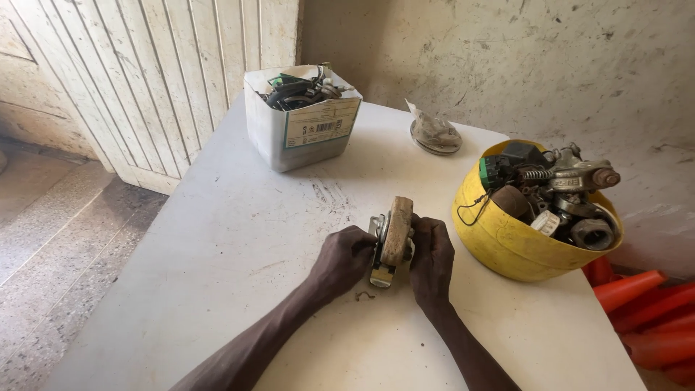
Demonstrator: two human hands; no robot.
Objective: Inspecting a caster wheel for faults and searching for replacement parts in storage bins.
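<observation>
The worn tan caster wheel in its grey metal bracket [392,239] is lying mid-table on the white tabletop [217,239]; the left hand [347,259] and right hand [432,255] are clasping it from both sides, and pressing evenly is probably keeping it steady beside the yellow bowl of metal parts [507,242].

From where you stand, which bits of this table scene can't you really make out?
- Caster wheel, head view: both hands, left hand and right hand, cover its metal bracket sides.
- Yellow bowl: the top parts hide whatever lies deeper.
- White box: its walls hide most of the contents.
- Clear bag: too small to tell what it holds.
- Orange cones: cut off by the right edge and the table.
</observation>
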